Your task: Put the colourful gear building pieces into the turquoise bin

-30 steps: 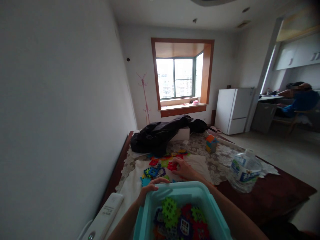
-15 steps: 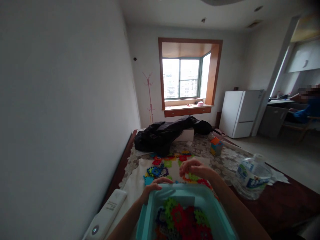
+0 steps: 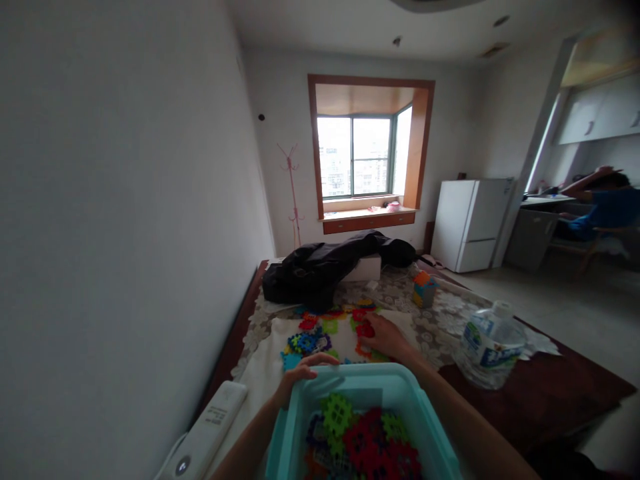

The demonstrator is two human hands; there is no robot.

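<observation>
Clasping the far-left rim of the teal bin: left grip, fingers bent | just beyond it: blue pieces remaining on cloth | right of it: bin part-filled with gear-edged pieces; near end cut off, long axis unclear | red piece against right grip, fingers curled; hold, heading, long axis unclear

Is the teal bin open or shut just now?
Open: the teal bin is uncovered, with red and green gear-edged pieces visible inside.

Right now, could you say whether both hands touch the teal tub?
No: only the left hand does; the right hand is beyond the teal tub, at red pieces.
</observation>
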